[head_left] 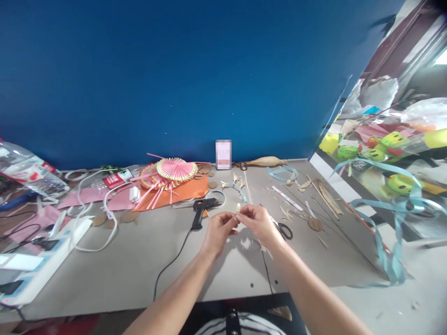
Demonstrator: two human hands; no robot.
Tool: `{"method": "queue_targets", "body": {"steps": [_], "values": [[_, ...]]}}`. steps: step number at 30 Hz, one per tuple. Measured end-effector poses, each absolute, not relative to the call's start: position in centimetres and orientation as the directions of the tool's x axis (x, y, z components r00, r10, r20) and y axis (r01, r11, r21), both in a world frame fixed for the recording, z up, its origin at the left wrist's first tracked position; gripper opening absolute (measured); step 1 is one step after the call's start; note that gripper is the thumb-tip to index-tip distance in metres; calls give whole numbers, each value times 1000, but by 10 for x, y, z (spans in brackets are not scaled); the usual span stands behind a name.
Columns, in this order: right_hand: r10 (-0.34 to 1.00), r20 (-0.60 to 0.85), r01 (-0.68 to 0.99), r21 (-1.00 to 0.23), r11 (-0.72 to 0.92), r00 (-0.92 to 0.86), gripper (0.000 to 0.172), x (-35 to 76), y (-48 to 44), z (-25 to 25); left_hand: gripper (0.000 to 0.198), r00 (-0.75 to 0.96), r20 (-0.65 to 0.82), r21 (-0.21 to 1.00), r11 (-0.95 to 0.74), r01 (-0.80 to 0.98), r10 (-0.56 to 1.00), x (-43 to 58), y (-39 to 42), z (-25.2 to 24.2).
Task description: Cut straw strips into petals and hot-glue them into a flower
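Note:
Above the grey table my left hand (220, 229) and my right hand (259, 225) meet, fingertips pinched together. Between them a small cream-coloured piece (238, 208) sticks up, looking like a scrap of dried husk; its lower part is hidden by the fingers. To the left of my hands lies a black hot glue gun (200, 211) with its cord trailing toward me. Scissors (285, 231) with black handles lie partly behind my right hand. Just beyond the hands is a light blue hoop with pale husk flowers (239, 184).
Pink paper fans (177, 170) rest on orange sheet (195, 190) at the back left. A white power strip (52, 260) with cables lies at the left. Light blue ribbon (396, 251) hangs at the right edge. Husk strips (328, 197) and a white strip (287, 198) lie right.

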State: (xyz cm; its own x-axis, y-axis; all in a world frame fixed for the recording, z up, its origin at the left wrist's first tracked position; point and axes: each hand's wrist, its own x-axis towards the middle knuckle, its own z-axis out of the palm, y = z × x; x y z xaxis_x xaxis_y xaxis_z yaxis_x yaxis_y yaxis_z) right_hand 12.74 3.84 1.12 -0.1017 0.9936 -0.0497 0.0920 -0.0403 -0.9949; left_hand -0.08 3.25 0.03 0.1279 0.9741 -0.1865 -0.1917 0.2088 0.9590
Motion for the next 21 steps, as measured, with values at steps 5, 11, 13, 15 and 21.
{"method": "queue_targets", "body": {"steps": [5, 11, 13, 15, 21], "values": [[993, -61, 49, -997, -57, -96, 13, 127, 39, 15, 21, 109, -153, 972, 170, -163, 982, -1, 32, -1], [982, -118, 0, -993, -119, -145, 25, 136, 47, 29, 17, 129, -123, 984, 138, -111, 984, -3, 32, -1], [972, -157, 12, -987, -157, -176, 23, 138, 49, 32, 17, 140, -83, 995, 91, -52, 987, -4, 33, -1], [963, -181, -3, -983, -185, -200, 20, 139, 52, 34, 16, 151, -37, 999, 36, 9, 988, -5, 33, -1], [918, -256, -194, -927, -322, -303, 21, 133, 54, 34, 12, 184, 162, 970, -190, 148, 969, -9, 29, 2]]}}
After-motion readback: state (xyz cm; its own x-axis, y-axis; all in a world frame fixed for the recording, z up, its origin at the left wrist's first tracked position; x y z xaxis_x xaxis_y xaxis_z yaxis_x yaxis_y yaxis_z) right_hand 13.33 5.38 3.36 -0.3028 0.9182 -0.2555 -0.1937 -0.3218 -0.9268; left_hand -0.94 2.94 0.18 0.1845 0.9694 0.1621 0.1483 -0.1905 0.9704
